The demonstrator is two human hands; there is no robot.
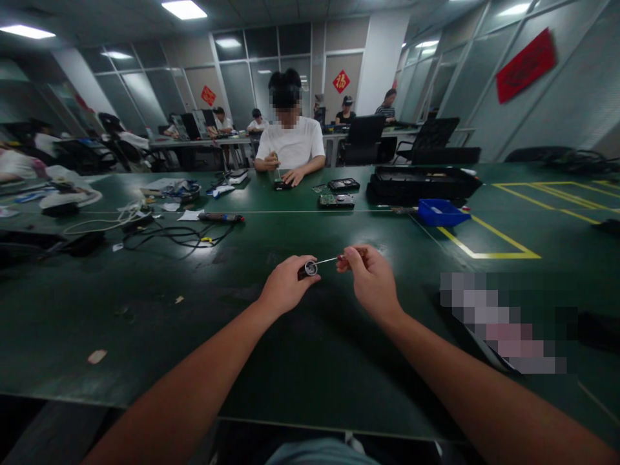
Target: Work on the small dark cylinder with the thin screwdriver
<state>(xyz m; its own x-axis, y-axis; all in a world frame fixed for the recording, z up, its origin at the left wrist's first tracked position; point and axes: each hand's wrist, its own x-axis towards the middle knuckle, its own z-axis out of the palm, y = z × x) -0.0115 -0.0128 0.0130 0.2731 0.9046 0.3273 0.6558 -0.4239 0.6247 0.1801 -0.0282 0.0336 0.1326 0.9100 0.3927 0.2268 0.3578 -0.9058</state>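
Above the green table, my left hand (285, 284) grips a short dark cylindrical part (309, 268) with a shiny silver round end turned toward me. Its exact kind is too small to make out. Closed around the handle of a thin screwdriver (327, 261) is my right hand (371, 274). A bit of reddish handle shows at the fingers, and the slim metal shaft points left, its tip at the silver end. Whether the tip sits in a screw cannot be seen.
Across the green table (271, 361), a person in a white shirt (293, 142) works on a small device. Hard drives (336, 201), a black tray (423, 184) and a blue bin (442, 212) stand beyond my hands. Cables and an electric screwdriver (220, 217) lie left. A pixelated item lies right.
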